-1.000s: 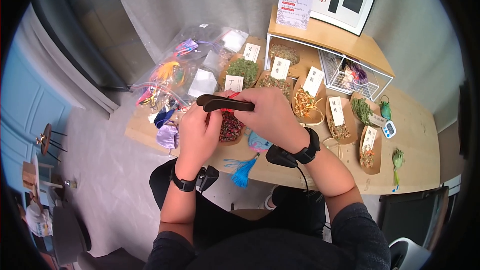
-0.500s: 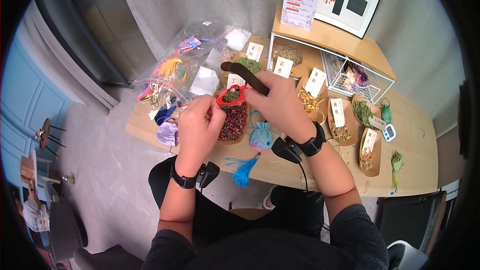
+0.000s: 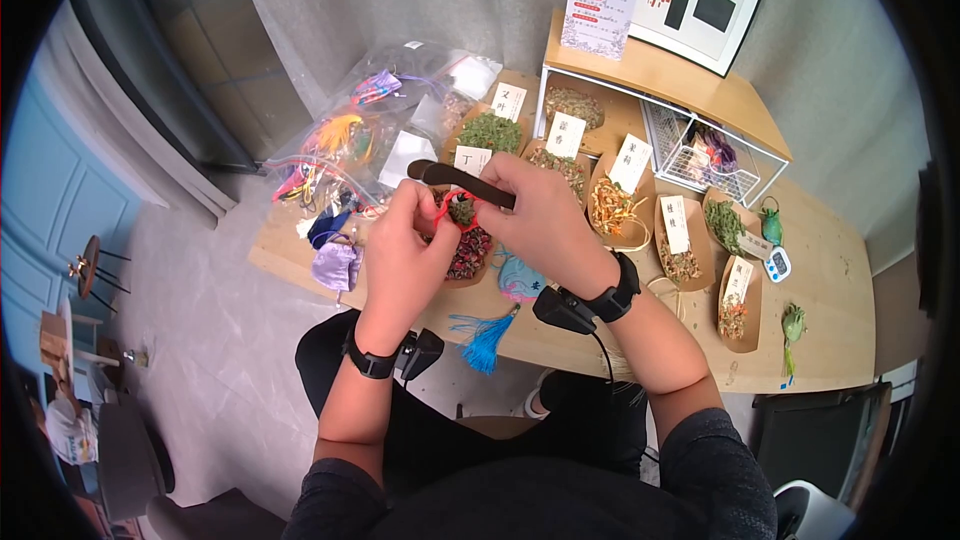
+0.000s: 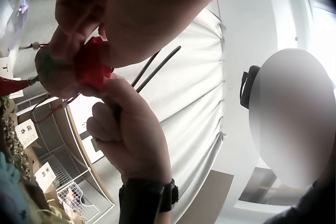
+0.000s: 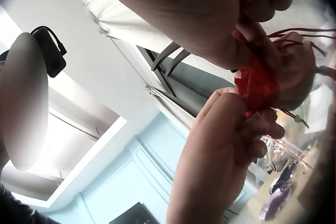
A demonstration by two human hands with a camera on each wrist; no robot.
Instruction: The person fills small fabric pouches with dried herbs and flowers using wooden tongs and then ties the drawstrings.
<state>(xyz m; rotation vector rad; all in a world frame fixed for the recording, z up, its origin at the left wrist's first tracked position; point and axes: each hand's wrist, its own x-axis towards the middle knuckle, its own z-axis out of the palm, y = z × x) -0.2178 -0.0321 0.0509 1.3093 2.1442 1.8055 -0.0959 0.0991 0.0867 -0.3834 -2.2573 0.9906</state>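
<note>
Between the two hands is a small pouch with a red rim, its mouth facing up and dried green herbs showing inside. The left hand pinches the rim on one side. On the other side the right hand pinches it too, while also holding dark brown tongs whose tips point left over the pouch. Red cords hang from the pouch in both wrist views. Below it lies a paper tray of dark red dried buds, partly hidden by the hands.
Several labelled trays of herbs stand to the right and behind. A clear plastic bag and a purple pouch lie at left. A blue pouch with tassel is near the front edge; a wooden shelf stands behind.
The tongs swung from above the hands to a flatter position, tips lower and further left. Both hands drew closer around the red rim, and the pouch's open mouth came into view after being hidden.
</note>
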